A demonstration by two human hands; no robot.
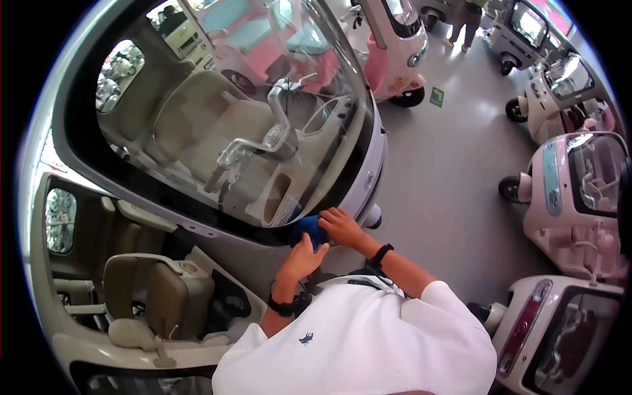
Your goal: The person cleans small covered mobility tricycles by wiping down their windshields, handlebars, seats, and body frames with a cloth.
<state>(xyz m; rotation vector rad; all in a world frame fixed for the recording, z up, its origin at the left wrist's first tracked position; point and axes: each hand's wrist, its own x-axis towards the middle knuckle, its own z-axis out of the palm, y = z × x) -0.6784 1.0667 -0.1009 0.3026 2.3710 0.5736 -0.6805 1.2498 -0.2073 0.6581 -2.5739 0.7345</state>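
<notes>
A blue cloth (312, 229) is bunched between my two hands, low against the front of a small enclosed vehicle (370, 178). My left hand (305, 259) grips the cloth from below, thumb pointing up along it. My right hand (340, 226) has its fingers curled over the cloth's right side. Just above them is the lower edge of the windshield (217, 151), and through the glass a silver handlebar (273, 135) and beige seat show. Part of the cloth is hidden by my fingers.
A beige vehicle with brown seats (168, 296) stands close on my left. Along the right are several small vehicles, including a pink one (559, 230). A pink-and-white one (401, 59) is ahead. A person (466, 23) stands on the grey floor (441, 171) farther back.
</notes>
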